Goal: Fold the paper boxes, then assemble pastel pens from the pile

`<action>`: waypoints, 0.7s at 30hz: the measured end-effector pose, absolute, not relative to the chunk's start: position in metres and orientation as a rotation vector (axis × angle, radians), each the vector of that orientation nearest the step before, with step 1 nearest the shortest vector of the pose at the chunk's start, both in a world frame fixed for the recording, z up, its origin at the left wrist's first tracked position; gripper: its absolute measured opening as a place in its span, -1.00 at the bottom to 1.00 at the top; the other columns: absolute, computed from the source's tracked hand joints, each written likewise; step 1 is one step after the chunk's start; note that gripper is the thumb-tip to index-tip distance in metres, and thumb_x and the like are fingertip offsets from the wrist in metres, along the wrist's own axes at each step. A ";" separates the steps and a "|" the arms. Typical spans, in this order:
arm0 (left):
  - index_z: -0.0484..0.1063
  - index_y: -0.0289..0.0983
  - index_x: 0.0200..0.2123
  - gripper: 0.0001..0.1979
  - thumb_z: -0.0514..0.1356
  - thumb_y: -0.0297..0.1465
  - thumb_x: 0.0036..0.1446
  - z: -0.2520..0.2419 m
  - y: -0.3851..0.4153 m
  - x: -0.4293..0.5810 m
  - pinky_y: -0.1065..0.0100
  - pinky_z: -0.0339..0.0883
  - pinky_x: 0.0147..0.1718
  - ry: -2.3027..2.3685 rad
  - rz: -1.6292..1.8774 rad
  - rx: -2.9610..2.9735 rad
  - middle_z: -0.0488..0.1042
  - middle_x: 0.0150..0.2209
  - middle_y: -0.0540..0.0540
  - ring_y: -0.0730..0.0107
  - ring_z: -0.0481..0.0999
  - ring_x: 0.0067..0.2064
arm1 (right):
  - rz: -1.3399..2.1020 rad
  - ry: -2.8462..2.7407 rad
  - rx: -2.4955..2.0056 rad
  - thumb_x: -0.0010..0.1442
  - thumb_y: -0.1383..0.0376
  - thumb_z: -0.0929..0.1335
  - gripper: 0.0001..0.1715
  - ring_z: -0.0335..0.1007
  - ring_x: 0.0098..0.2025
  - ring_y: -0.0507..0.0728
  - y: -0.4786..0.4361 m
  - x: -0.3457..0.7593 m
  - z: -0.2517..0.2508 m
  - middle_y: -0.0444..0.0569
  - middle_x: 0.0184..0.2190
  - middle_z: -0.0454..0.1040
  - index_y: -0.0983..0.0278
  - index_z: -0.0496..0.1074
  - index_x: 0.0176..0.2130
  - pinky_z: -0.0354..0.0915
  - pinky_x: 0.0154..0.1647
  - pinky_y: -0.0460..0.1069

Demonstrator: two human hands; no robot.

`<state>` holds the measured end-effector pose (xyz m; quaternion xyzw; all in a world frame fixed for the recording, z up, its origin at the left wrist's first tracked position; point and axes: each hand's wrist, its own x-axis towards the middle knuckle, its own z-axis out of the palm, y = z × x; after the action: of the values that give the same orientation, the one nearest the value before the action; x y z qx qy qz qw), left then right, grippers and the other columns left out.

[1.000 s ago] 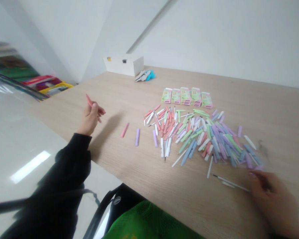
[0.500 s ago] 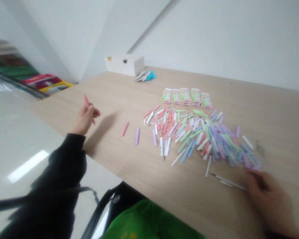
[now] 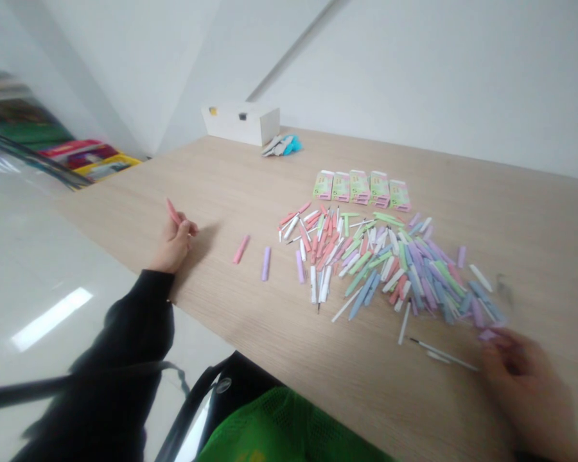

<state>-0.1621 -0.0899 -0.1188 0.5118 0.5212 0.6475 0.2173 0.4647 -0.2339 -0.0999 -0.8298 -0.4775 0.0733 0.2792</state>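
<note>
My left hand [image 3: 173, 242] is held over the left part of the table, its fingers curled round a slim pink pen piece [image 3: 172, 210] that sticks up past the thumb. To its right lie a pink pen piece [image 3: 241, 249] and a purple pen piece [image 3: 266, 264], apart from the rest. At the lower right, my right hand [image 3: 525, 375] is closed at the near edge of a heap of pastel pen parts [image 3: 409, 263]. A purple pen piece [image 3: 487, 335] shows at its fingertips. Just left of that hand lies a thin white refill [image 3: 443, 354].
Several small green and pink boxes [image 3: 359, 187] stand in a row behind the heap. A long white box [image 3: 241, 125] and a grey and blue cloth-like item [image 3: 283, 146] are at the back left. The table's front edge [image 3: 221, 335] runs diagonally near me.
My left hand has moved slightly right and down, its fingers curled more tightly. The purple piece at my right fingertips shows more clearly, while that hand has barely shifted.
</note>
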 end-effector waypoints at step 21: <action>0.28 -0.24 -0.16 -0.92 0.04 -0.38 0.33 -0.107 -0.098 -0.158 0.44 0.20 -0.53 1.871 1.432 1.488 0.30 -0.53 0.08 0.46 0.25 -0.54 | 0.070 -1.308 -2.085 -0.02 -0.02 0.28 -0.42 0.44 -0.41 0.23 -0.237 0.469 -0.104 -0.02 -0.39 0.49 0.25 0.42 -0.09 0.34 -0.32 0.12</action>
<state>-0.1581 -0.0977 -0.1075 0.5257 0.6609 0.5057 0.1764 0.4686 -0.2372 -0.1042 -0.7983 -0.5009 0.0268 0.3332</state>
